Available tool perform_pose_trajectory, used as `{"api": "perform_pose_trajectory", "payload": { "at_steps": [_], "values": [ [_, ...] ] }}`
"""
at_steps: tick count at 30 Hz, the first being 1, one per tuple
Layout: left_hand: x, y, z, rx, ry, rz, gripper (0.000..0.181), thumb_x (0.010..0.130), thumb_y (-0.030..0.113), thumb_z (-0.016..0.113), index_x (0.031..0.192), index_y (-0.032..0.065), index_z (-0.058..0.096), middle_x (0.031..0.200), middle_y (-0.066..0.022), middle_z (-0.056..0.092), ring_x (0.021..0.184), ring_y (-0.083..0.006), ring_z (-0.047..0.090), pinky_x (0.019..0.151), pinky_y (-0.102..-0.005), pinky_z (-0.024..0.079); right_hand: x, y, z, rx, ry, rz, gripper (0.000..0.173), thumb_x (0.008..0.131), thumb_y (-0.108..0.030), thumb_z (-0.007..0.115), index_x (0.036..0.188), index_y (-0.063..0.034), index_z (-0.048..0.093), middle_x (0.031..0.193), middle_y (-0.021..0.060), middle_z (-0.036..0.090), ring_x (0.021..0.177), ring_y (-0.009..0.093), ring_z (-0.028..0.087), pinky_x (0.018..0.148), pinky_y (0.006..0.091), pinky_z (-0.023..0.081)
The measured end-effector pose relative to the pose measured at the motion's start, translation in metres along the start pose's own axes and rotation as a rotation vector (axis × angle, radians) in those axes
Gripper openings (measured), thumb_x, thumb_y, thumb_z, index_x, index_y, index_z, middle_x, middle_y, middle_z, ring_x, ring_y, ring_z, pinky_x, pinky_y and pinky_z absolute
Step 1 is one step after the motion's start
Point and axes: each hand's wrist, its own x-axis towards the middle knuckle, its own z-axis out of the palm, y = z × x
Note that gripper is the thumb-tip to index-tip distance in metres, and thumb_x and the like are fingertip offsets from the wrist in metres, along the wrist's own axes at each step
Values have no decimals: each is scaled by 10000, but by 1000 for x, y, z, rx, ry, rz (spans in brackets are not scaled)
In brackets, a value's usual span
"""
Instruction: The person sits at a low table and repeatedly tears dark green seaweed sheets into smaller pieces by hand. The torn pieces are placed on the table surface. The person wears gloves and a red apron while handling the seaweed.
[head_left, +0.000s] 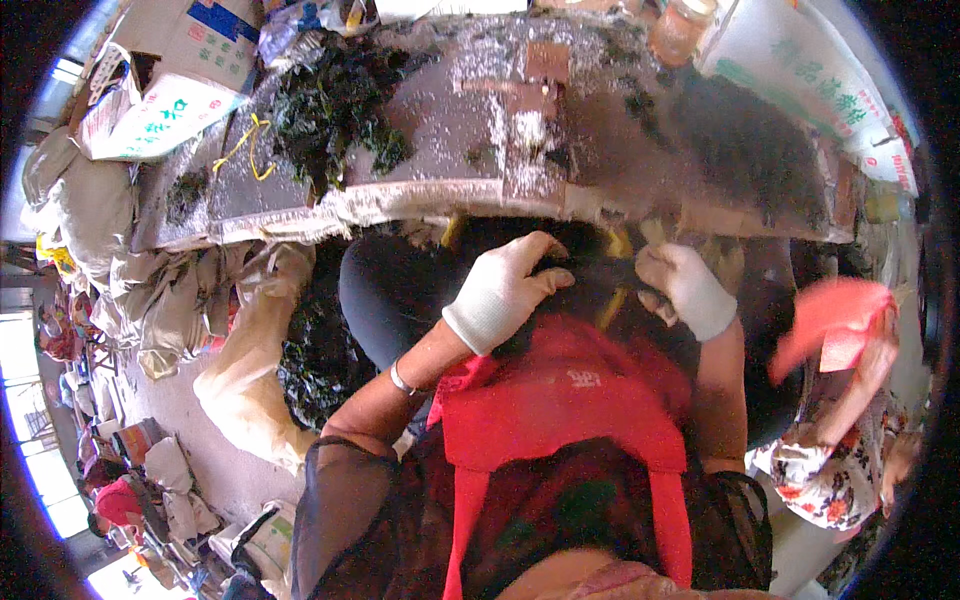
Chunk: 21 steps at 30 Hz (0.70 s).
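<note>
My left hand (510, 289), in a white knitted glove, is curled over my lap just below the table edge. Opposite it, my right hand (686, 289), in a matching glove, is blurred, with its fingers bent. A dark strip, too blurred to name for certain, seems to stretch between the fingertips of both hands. Yellow strips (616, 244) show behind and below the hands. A heap of dark green, seaweed-like leaves (330, 112) lies on the worktable (442, 142), with a yellow cord (251, 146) to its left.
Cardboard boxes (180, 90) stand at the table's left end, another carton (802, 75) at its right. A jar (679, 30) stands near the back. Cloth sacks (255, 375) and more dark leaves (322, 360) are at my left. A co-worker's arm (862, 382) is close on my right.
</note>
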Motion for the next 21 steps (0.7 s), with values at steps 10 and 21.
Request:
{"api": "perform_pose_trajectory", "payload": {
  "at_steps": [10,21],
  "values": [
    [20,-12,-9,-459,-496,-298,324,823,156,636,1121,32,596,965,-55,644,891,-152,576,784,-308,478,-18,-38,-4,-232,52,-286,167,886,-161,554,988,-48,619,703,21,595,548,96,546,482,254,431],
    [-7,22,-6,211,18,310,454,730,315,736,1046,27,582,944,-160,629,859,-328,629,713,-376,516,8,-11,-13,864,-65,-188,208,912,-162,540,1062,-26,590,790,69,623,644,154,598,548,281,466]
  ]
}}
